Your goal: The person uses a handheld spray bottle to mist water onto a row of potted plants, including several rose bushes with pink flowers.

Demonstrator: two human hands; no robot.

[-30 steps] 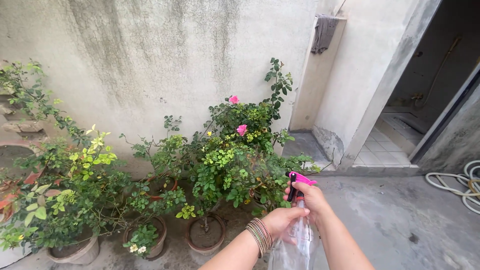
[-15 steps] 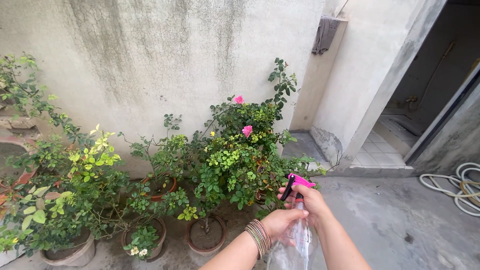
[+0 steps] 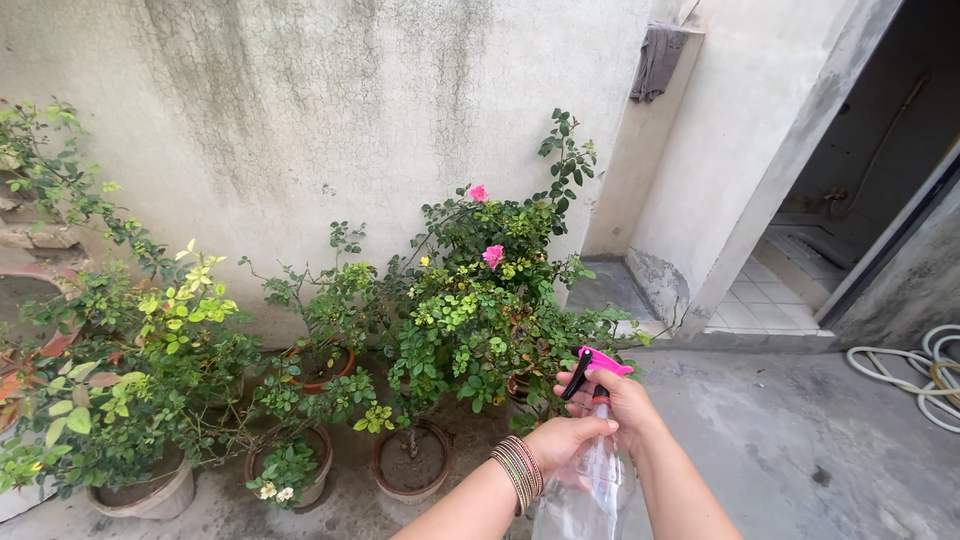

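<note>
Two hands hold one clear spray bottle [image 3: 590,485] low in the middle of the view, out over the concrete floor [image 3: 800,450] and just in front of the potted plants. The left hand [image 3: 562,440], with a stack of bangles [image 3: 518,468] at the wrist, is wrapped around the bottle's shoulder. The right hand [image 3: 630,400] is closed about the neck under the pink spray head [image 3: 600,362], fingers curled at the black trigger; whether the trigger is squeezed I cannot tell. The nozzle points toward the rose bush [image 3: 480,300], which carries two pink blooms and stands in a clay pot [image 3: 410,462] against the stained wall [image 3: 300,120].

As for how far the work has got, the pictures give little: no mist shows at the nozzle, and the leaves are too small to tell wet from dry. The floor by the pots looks darker, though that may be dirt. The bottle looks mostly clear, its water level hard to read. The leafy pots at the left [image 3: 140,490] sit well apart from the nozzle. A coiled hose [image 3: 915,375] lies at the right edge, untouched.

Against the earlier frames, almost nothing differs: same grip, the bottle at the same spot, the nozzle on the same bush. Only the view drifts a little sideways and back.
</note>
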